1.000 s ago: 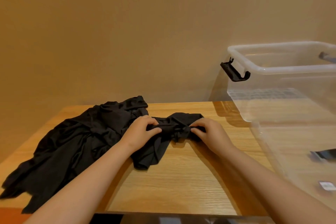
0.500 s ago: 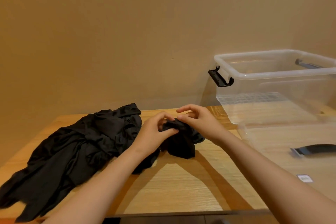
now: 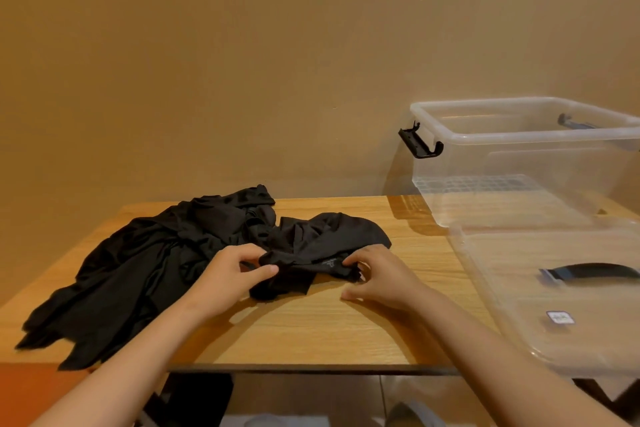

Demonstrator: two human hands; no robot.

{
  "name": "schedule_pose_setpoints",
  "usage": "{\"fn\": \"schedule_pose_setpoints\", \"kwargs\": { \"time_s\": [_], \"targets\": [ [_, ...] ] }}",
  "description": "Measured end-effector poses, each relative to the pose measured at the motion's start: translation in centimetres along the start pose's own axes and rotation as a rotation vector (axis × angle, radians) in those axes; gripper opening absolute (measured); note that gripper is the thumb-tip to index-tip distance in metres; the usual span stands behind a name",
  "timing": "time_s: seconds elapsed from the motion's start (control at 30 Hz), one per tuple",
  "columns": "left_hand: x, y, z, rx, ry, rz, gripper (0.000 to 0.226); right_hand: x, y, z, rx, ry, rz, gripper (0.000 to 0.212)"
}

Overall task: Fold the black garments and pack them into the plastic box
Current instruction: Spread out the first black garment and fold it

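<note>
The small black garment (image 3: 329, 241) is lying crumpled on the wooden bench (image 3: 311, 326), near its middle. Its left end is touching the pile of black garments (image 3: 145, 263).

The left hand (image 3: 232, 274) is gripping the left near edge of the small black garment. Its fingers (image 3: 264, 270) are clamped on the fabric, thumb against the curled fingertips.

The right hand (image 3: 379, 276) is holding the right near edge of the same garment. The fingertips are curling onto the fabric, while the thumb is lying lower, apart from the cloth and close to the bench surface. Both forearms are reaching in from the near edge of the bench.

The pile of black garments is spreading over the left part of the bench, unfolded, with its near corner hanging past the bench edge.

The plastic box (image 3: 485, 166) is standing open at the right rear of the bench, against the wall (image 3: 242, 62). It is clear, and no fabric is showing inside. A black latch (image 3: 419, 145) is hanging on its left end.

The clear lid (image 3: 502, 263) is lying flat in front of the plastic box, at the right of the bench, well apart from both hands. A dark handle (image 3: 595, 270) and a small sticker (image 3: 560, 316) are showing on it.
</note>
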State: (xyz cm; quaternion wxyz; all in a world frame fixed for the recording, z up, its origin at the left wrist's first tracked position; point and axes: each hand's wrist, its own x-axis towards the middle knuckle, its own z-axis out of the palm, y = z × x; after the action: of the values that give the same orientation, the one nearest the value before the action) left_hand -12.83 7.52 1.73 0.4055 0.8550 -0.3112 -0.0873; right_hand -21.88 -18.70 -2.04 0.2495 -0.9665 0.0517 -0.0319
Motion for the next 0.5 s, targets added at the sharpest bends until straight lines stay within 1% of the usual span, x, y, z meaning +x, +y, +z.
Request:
{"fn": "schedule_pose_setpoints", "kwargs": {
  "time_s": [0.07,0.1,0.2,0.27,0.33,0.43,0.5],
  "targets": [
    [-0.8,-0.1,-0.4,-0.021,0.012,-0.017,0.008,0.4,-0.8,1.3,-0.078,0.074,-0.005,0.06],
    [-1.2,-0.1,-0.7,-0.027,0.019,-0.024,0.008,0.6,-1.2,1.9,-0.081,0.111,-0.004,0.055],
    [-1.9,-0.4,-1.7,-0.025,0.045,-0.043,0.008,1.2,-2.2,3.3,-0.093,0.217,-0.005,0.025],
    [-2.3,-0.7,-2.3,-0.027,0.065,-0.045,0.013,1.4,-2.5,3.5,-0.034,0.255,0.005,0.012],
    [-2.5,-1.0,-2.9,-0.036,0.106,-0.05,0.014,1.5,-2.3,2.9,0.156,0.256,0.032,0.007],
    [-2.2,-1.0,-3.5,-0.083,0.18,-0.058,0.011,1.6,-1.8,1.2,0.526,0.27,0.093,0.006],
    [-1.7,-0.6,-3.5,-0.112,0.211,-0.048,0.011,1.8,-1.6,-0.3,0.652,0.31,0.123,0.007]
  ]
}}
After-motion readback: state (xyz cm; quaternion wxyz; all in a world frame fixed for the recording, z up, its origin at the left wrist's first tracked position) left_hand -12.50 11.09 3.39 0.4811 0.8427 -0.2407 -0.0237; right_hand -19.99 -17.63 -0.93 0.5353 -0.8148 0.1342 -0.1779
